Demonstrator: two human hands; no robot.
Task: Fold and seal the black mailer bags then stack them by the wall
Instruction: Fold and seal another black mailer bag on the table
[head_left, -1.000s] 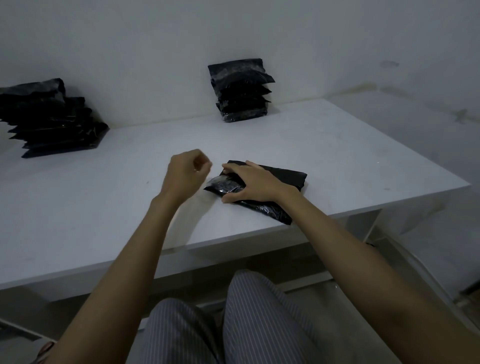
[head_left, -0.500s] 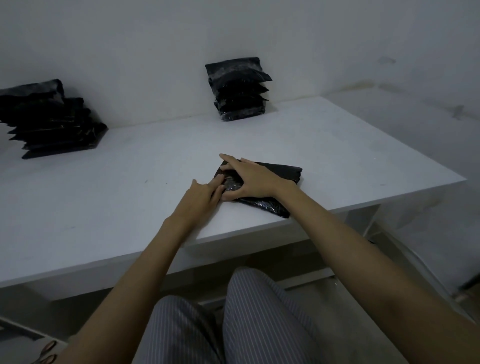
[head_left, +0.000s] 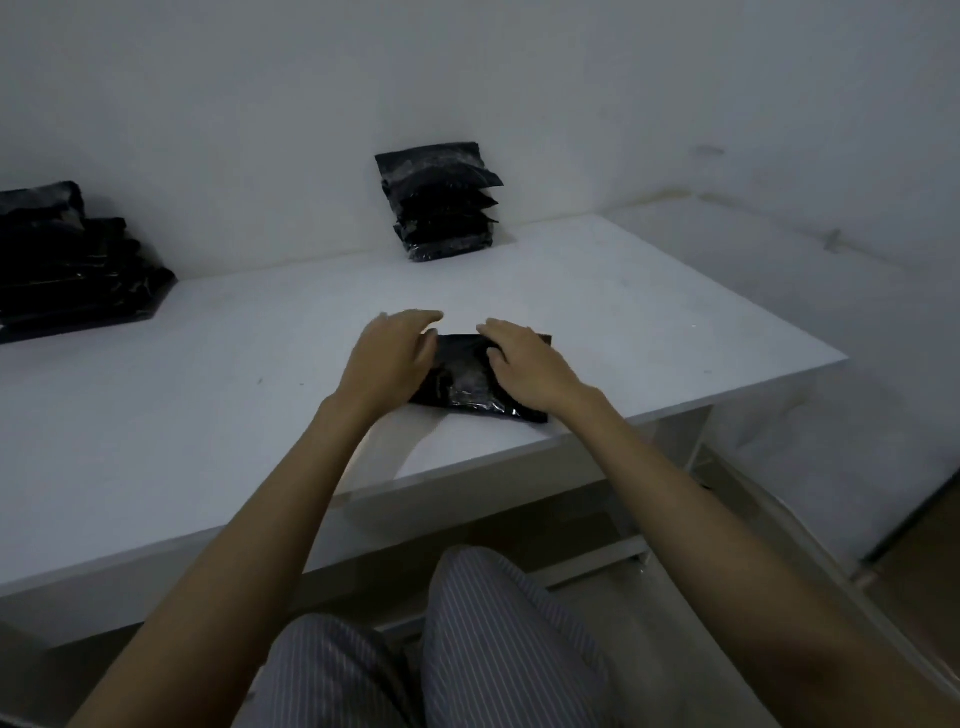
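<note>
Left hand (head_left: 388, 358) shifted from table beside bag onto bag's left end; right hand (head_left: 524, 366) now on right part. Black mailer bag (head_left: 465, 376) lies flat near front edge of white table (head_left: 649, 312), contents not visible. Both hands flat, fingers straight, pressing bag. Stack of bags (head_left: 441, 208) against wall; second pile (head_left: 67, 265) far left.

I see both arms reaching forward, left hand (head_left: 387, 358) and right hand (head_left: 524, 366) palm-down, fingers loosely extended, slightly apart
</note>
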